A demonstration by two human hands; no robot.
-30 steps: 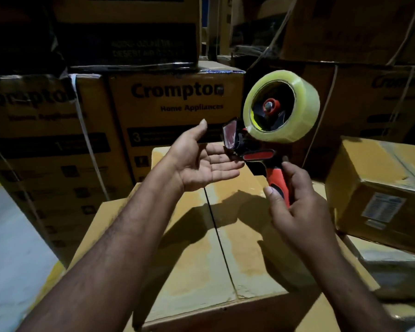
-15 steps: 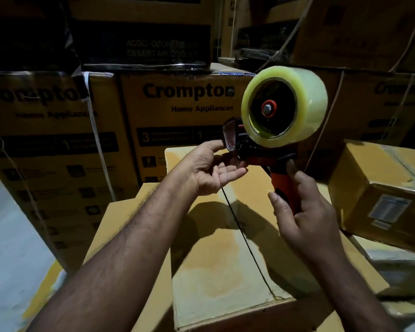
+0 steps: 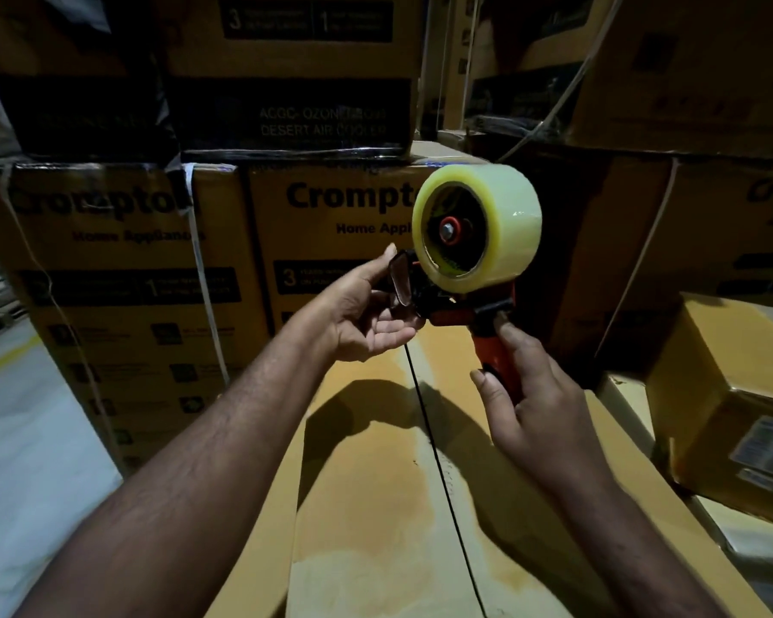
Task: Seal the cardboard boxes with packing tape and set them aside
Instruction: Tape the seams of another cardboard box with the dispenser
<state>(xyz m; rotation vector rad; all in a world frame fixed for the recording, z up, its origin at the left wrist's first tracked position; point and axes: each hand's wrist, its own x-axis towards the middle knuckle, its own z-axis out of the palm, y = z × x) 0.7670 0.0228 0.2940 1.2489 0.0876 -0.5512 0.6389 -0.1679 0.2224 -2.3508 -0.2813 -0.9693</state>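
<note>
Right grip (image 3: 541, 412) wrapped round the orange handle of the tape dispenser (image 3: 447, 305), tape roll (image 3: 505, 225) uppermost; left grip (image 3: 367, 314) palm up, fingers loose, thumb touching the dispenser's clear front guard; both above the cardboard box (image 3: 367, 483), its centre seam untaped.

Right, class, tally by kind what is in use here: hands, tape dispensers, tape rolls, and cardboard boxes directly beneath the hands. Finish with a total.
hands: 2, the left hand and the right hand
tape dispenser: 1
tape roll: 1
cardboard box beneath the hands: 1
Total: 5
</note>
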